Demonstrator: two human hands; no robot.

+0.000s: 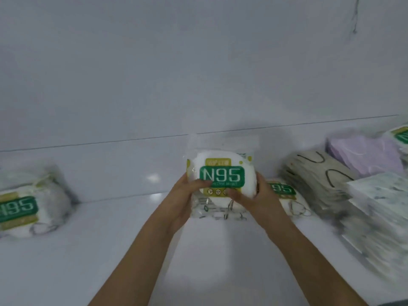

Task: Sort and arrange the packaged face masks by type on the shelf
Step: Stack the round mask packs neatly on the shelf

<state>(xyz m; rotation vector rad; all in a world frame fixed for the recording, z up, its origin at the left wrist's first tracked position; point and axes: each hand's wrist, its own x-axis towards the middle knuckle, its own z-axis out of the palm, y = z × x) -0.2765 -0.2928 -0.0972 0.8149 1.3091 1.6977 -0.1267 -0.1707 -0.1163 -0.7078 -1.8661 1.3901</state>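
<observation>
N95 pack (221,180), gripped at both sides by left hand (184,199) and right hand (257,198).
Risk: slick wrapper slipping from curled fingers (237,193); misfiling among mixed stacks (320,180) right of it.

Glossy white wall (198,62) behind, thin dark crack (355,16) top rt

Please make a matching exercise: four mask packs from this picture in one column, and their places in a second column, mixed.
1. held N95 pack
2. N95 stack
3. purple masks
4. second N95 pack

A. far left on the shelf
B. back right
C. between left hand and right hand
D. lying just right of the right hand

Pairs: 1-C, 2-A, 3-B, 4-D
</observation>
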